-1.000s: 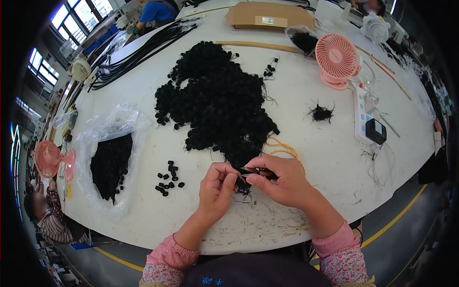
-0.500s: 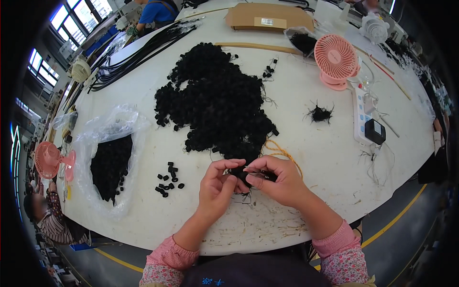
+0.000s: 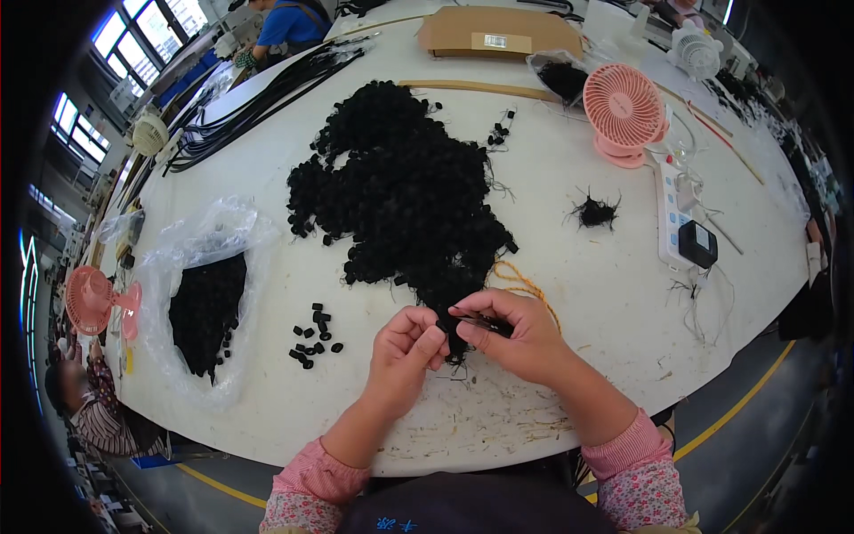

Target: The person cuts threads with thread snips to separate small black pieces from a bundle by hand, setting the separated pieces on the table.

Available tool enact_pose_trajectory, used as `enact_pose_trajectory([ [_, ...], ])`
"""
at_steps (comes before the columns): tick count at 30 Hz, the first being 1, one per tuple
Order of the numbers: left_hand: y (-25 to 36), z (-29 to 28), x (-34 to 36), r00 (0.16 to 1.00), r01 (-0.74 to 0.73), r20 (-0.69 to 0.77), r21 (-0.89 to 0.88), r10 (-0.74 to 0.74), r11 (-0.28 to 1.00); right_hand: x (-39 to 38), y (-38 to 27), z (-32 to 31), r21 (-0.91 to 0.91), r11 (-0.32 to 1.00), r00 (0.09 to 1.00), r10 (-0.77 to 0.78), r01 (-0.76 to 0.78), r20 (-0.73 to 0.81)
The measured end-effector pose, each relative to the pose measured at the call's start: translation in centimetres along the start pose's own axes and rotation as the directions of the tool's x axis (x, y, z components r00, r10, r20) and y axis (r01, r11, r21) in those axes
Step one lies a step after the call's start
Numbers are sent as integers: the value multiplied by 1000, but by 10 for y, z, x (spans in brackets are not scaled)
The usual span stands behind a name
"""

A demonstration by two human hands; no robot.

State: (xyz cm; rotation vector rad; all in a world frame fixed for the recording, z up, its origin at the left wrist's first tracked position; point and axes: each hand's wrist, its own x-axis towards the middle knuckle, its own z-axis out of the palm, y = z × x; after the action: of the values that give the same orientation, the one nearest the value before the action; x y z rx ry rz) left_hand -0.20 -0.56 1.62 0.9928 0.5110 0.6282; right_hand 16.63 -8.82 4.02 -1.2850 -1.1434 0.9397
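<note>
A large heap of small black fabric-like pieces (image 3: 405,187) with loose threads spreads over the middle of the table. At the heap's near end, my left hand (image 3: 400,356) is closed in a pinch on a small black piece (image 3: 442,327), mostly hidden by the fingertips. Just to its right, my right hand (image 3: 525,336) grips dark thread snips (image 3: 491,326) whose tips point toward the left fingertips. Left of my hands lies a small group of loose black pieces (image 3: 318,327).
A clear plastic bag (image 3: 253,267) with black pieces lies at left. Pink fan (image 3: 625,107), power strip (image 3: 667,214) and a thread clump (image 3: 596,212) are at right. An orange cord (image 3: 534,287) runs beside the heap. A cardboard box (image 3: 498,34) lies at the far edge.
My left fingers have drawn closer together around the small black piece. The right hand with the snips has barely shifted; more of the heap's near end now shows between the hands.
</note>
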Motion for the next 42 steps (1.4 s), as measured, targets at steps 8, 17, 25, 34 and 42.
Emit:
enact_pose_trajectory([
  [8, 4, 1, 0, 999, 27, 48, -142, -21, 990, -2, -14, -2, -129, 988, 996, 83, -85, -23],
  [17, 9, 0, 2, 998, 2, -58, -69, -7, 998, 6, -7, -17, -795, 403, 783, -606, 454, 141],
  [25, 8, -1, 2, 1000, 9, -28, -57, -11, 998, 3, -8, -16, -831, 298, 757, -620, 471, 207],
  [34, 8, 0, 2, 999, 49, -17, -10, -49, 999, 2, -8, -16, -843, 224, 740, -618, 489, 265],
  [42, 9, -2, 2, 999, 52, 6, -4, -52, 999, 1, -13, -14, -769, 427, 811, -552, 476, 195],
])
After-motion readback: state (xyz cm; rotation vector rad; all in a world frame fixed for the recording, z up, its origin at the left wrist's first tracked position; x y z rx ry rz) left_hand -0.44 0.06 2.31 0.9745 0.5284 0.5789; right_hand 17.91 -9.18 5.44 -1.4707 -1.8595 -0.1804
